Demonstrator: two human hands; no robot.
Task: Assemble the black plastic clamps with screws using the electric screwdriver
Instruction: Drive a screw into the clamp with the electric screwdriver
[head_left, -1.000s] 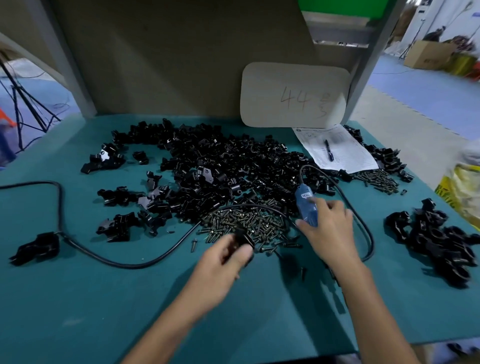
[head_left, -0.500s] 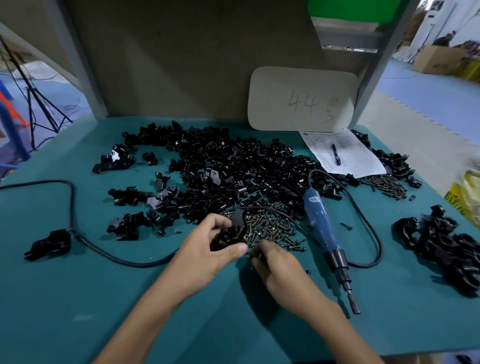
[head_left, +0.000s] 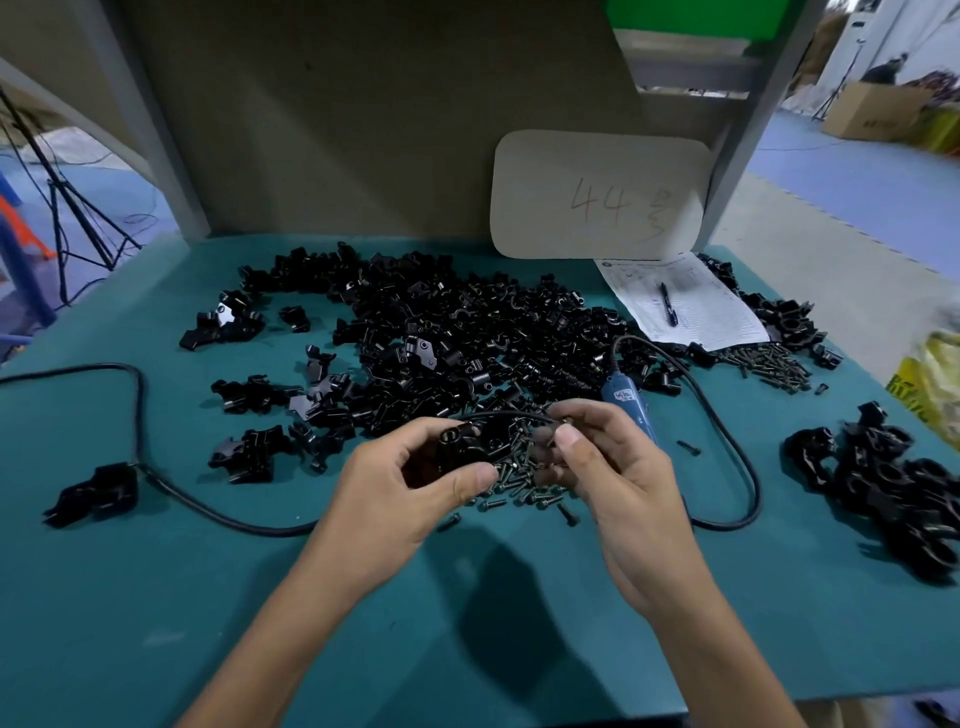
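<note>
My left hand (head_left: 410, 486) grips a black plastic clamp (head_left: 460, 449) above the teal table. Just to its right, my right hand (head_left: 605, 470) pinches a small dark screw (head_left: 551, 435) between thumb and fingers, close to the clamp. Under both hands lies a heap of loose screws (head_left: 519, 467). The blue electric screwdriver (head_left: 631, 405) lies on the table behind my right hand, mostly hidden by it. A big pile of black clamp parts (head_left: 457, 338) spreads across the middle of the table.
The screwdriver's black cable (head_left: 727, 415) loops right; another black cable (head_left: 135, 415) runs left. Assembled clamps (head_left: 893, 483) heap at right. A paper sheet with pen (head_left: 680, 301), more screws (head_left: 774, 364), a beige board (head_left: 597, 195) and small clamp groups (head_left: 249, 452) stand around.
My right hand let go of the screwdriver, which now lies on the table, picked a screw from the heap and lifted it beside the clamp. My left hand raised the clamp.
</note>
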